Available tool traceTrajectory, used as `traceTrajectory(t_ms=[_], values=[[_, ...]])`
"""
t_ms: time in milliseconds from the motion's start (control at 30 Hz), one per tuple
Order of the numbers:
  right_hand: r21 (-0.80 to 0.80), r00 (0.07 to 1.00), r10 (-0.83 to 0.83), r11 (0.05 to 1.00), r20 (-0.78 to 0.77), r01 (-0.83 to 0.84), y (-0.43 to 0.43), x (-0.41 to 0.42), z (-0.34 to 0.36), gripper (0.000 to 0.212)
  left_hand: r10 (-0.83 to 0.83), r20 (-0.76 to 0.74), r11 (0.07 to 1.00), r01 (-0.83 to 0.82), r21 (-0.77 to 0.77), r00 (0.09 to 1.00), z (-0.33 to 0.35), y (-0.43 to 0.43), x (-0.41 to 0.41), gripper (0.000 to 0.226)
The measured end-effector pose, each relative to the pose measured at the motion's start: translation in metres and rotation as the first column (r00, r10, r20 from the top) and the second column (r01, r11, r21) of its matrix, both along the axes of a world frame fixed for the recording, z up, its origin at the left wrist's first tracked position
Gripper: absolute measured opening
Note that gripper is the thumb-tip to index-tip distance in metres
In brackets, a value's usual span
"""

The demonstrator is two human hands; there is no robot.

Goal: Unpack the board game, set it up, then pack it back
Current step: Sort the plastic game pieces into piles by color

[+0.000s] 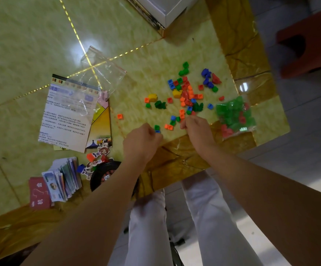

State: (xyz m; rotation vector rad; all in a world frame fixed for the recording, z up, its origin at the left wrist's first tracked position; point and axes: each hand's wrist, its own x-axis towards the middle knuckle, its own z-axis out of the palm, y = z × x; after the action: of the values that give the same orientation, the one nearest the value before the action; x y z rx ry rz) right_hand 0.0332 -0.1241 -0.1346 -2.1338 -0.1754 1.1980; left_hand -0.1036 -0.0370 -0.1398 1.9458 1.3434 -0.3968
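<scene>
Starting at the far left, I see a red card deck (pixel 39 192) and a fanned stack of paper money (pixel 63 177) lying near the table's near edge. Just right of them are cardboard character standees (pixel 96 160), lying against a black round piece (pixel 106 175) that I cannot identify. Above these, the rule sheet (pixel 67 114) lies over the folded board (pixel 102 127), and an empty zip bag (pixel 100 73) overlaps the sheet's upper corner.

So I judge the unpacking is mostly done, but the setup has barely begun, since the board is not opened.

My left hand (pixel 142 143) has its fingers curled, pinching a small green piece (pixel 156 128) at the near edge of the scatter. The loose coloured pieces (pixel 186 93) are spread across the table (pixel 21 45) in front of both hands, unsorted. My right hand (pixel 196 129) is curled at the scatter's near edge. Whether it holds a piece I cannot tell, as its fingertips are hidden.

Further right, a sealed bag of green and red pieces (pixel 234 114) sits unopened. The white box (pixel 165 10) stands at the far edge, well apart from everything else.

Sorting, laying out the board and all of the repacking remain.
</scene>
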Motion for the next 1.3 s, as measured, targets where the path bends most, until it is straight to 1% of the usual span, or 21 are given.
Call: traceTrajectory(t_ms=[100, 233, 300, 367, 467, 567, 700, 767, 800, 833, 867, 900, 933, 967, 1000, 1033, 1067, 1100, 1167, 1233, 1300], values=[[-0.021, 0.995, 0.076, 0.997, 0.070, -0.074, -0.006, 0.002, -0.003, 0.024, -0.022, -0.054, 0.996, 0.026, 0.081, 0.998, -0.004, -0.007, 0.005, 0.039], [0.001, 0.973, 0.117, 0.993, 0.198, -0.119, -0.012, 0.009, -0.009, 0.007, 0.000, -0.031, 0.987, 0.005, 0.162, 1.000, -0.005, -0.009, 0.008, 0.031], [0.017, 0.952, 0.159, 0.985, 0.262, -0.169, -0.013, 0.013, -0.010, 0.009, 0.027, -0.001, 0.985, -0.026, 0.170, 1.000, -0.004, -0.008, 0.006, 0.026], [0.026, 0.909, 0.264, 0.958, 0.322, -0.287, -0.011, 0.015, -0.010, 0.012, 0.109, 0.068, 0.985, -0.117, 0.128, 0.992, -0.002, -0.007, 0.004, 0.022], [-0.053, 0.792, 0.450, 0.880, 0.412, -0.472, 0.000, 0.012, -0.011, 0.015, 0.198, 0.161, 0.975, -0.211, 0.067, 0.967, 0.000, -0.004, 0.001, 0.030], [-0.163, 0.702, 0.535, 0.834, 0.469, -0.527, 0.012, 0.008, -0.012, 0.024, 0.266, 0.189, 0.961, -0.274, 0.018, 0.945, 0.002, 0.000, 0.005, 0.038], [-0.216, 0.654, 0.595, 0.794, 0.466, -0.568, 0.015, 0.009, -0.014, 0.014, 0.289, 0.236, 0.957, -0.281, -0.067, 0.928, 0.000, 0.004, 0.012, 0.051], [-0.215, 0.665, 0.594, 0.796, 0.452, -0.565, 0.014, 0.012, -0.014, 0.012, 0.318, 0.264, 0.948, -0.306, -0.087, 0.911, 0.000, 0.007, 0.017, 0.047], [-0.172, 0.699, 0.562, 0.818, 0.441, -0.549, 0.012, 0.014, -0.015, 0.012, 0.344, 0.271, 0.939, -0.329, -0.099, 0.899, 0.001, 0.008, 0.020, 0.041], [-0.083, 0.768, 0.488, 0.861, 0.416, -0.502, 0.011, 0.017, -0.014, 0.012, 0.373, 0.281, 0.928, -0.354, -0.119, 0.884, 0.001, 0.010, 0.025, 0.035], [0.016, 0.850, 0.378, 0.911, 0.367, -0.412, 0.011, 0.021, -0.014, 0.010, 0.410, 0.293, 0.912, -0.380, -0.154, 0.864, 0.001, 0.011, 0.028, 0.030], [0.097, 0.923, 0.250, 0.952, 0.294, -0.289, 0.010, 0.026, -0.013, 0.007, 0.456, 0.307, 0.889, -0.409, -0.205, 0.835, 0.001, 0.013, 0.034, 0.028], [0.147, 0.975, 0.110, 0.979, 0.194, -0.139, 0.010, 0.032, -0.011, 0.010, 0.507, 0.317, 0.859, -0.442, -0.258, 0.801, 0.001, 0.015, 0.039, 0.029], [0.170, 0.996, -0.058, 0.984, 0.067, 0.046, 0.012, 0.039, -0.009, 0.017, 0.555, 0.320, 0.828, -0.473, -0.302, 0.768, 0.000, 0.016, 0.045, 0.031], [0.170, 0.972, -0.228, 0.957, -0.059, 0.235, 0.014, 0.047, -0.005, 0.022, 0.595, 0.316, 0.799, -0.501, -0.333, 0.739, 0.000, 0.018, 0.052, 0.033], [0.156, 0.922, -0.359, 0.912, -0.142, 0.379, 0.016, 0.057, -0.002, 0.026, 0.625, 0.311, 0.776, -0.525, -0.350, 0.716, 0.000, 0.019, 0.060, 0.033], [0.136, 0.889, -0.427, 0.883, -0.167, 0.449, 0.018, 0.063, 0.000, 0.030, 0.647, 0.310, 0.759, -0.548, -0.352, 0.697, 0.001, 0.022, 0.067, 0.032], [0.118, 0.889, -0.436, 0.884, -0.141, 0.453, 0.021, 0.069, 0.000, 0.032, 0.649, 0.319, 0.760, -0.561, -0.330, 0.691, 0.001, 0.025, 0.074, 0.031], [0.091, 0.943, -0.334, 0.939, 0.004, 0.332, 0.022, 0.077, -0.003, 0.034, 0.568, 0.339, 0.822, -0.534, -0.197, 0.750, 0.001, 0.032, 0.086, 0.023], [0.034, 0.980, -0.135, 0.991, 0.144, 0.131, 0.023, 0.081, -0.008, 0.035, 0.398, 0.310, 0.912, -0.410, -0.028, 0.863, 0.002, 0.041, 0.096, 0.012], [-0.049, 0.958, 0.101, 0.995, 0.269, -0.091, 0.023, 0.082, -0.012, 0.030, 0.191, 0.215, 0.970, -0.218, 0.110, 0.958, 0.002, 0.048, 0.106, 0.027]])
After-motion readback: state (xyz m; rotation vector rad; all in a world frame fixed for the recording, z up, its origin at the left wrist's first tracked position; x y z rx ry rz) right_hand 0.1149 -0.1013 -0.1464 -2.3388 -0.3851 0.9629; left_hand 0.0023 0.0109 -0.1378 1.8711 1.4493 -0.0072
